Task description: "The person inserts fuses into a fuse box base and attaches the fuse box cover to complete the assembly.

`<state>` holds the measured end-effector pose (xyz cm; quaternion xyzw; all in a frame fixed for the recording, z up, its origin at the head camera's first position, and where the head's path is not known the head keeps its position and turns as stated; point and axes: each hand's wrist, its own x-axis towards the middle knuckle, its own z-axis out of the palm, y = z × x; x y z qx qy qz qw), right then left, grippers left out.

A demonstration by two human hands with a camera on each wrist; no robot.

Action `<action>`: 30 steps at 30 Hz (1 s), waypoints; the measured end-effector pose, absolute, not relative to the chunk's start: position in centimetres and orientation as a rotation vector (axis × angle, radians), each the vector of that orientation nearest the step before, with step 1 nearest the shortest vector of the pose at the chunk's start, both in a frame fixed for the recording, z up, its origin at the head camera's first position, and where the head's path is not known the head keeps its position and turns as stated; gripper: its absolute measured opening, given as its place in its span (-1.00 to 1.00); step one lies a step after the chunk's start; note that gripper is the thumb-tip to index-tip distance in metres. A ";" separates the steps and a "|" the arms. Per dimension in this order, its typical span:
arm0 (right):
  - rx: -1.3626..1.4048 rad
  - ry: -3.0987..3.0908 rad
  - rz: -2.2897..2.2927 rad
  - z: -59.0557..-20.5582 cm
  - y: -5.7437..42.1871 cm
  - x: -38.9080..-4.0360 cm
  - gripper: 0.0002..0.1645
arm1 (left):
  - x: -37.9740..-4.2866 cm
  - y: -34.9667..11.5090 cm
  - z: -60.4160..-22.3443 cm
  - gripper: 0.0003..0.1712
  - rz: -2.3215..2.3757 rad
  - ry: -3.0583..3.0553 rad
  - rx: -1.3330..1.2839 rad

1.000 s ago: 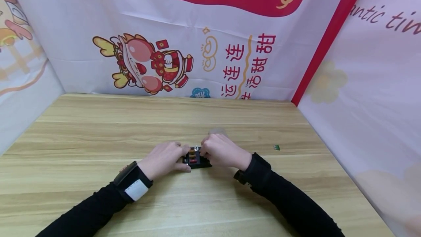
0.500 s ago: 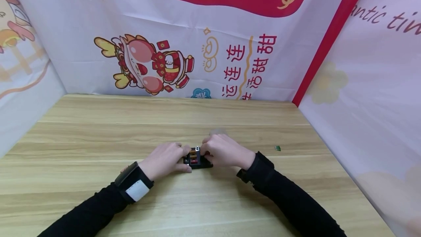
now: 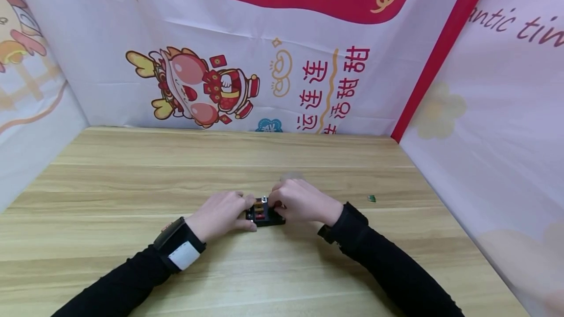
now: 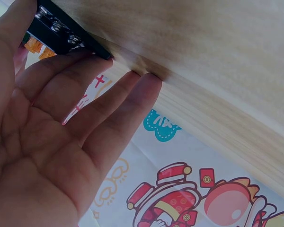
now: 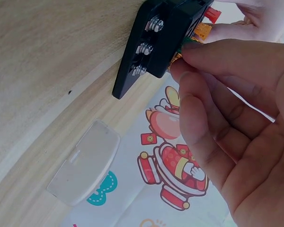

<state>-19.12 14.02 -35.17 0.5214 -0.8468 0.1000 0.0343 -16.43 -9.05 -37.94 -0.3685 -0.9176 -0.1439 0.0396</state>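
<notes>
A black fuse block (image 3: 267, 220) lies on the table between the hands, bearing red and orange blade fuses. My left hand (image 3: 220, 212) grips its left end, thumb at the near edge and fingers at the far one. From the other side my right hand (image 3: 304, 202) pinches a green blade fuse (image 5: 190, 41) between thumb and index finger, at the block's top beside an orange fuse (image 5: 203, 31). The fingers hide most of the green fuse, so how deep it sits cannot be told. Metal screw terminals (image 5: 144, 48) line the block's side.
A clear plastic cover (image 5: 87, 163) lies on the table just beyond my right hand. Small green fuses (image 3: 372, 198) lie farther right on the wooden table (image 3: 176, 160). Printed cloth walls (image 3: 220, 23) rise at the back and both sides.
My right hand and wrist have shifted slightly to the right over the block, still pinching at its top. The left hand and the block have hardly moved.
</notes>
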 end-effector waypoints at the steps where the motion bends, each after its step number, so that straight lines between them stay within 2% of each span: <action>1: 1.603 -2.606 0.306 -35.1 14.0 -19.1 -0.85 | -16.4 -9.1 -38.0 -0.54 -0.439 -2.812 -1.129; 30: 1.510 -2.602 0.384 -33.4 15.9 -20.0 -0.84 | -16.4 -9.0 -38.0 -0.52 -0.458 -2.824 -1.131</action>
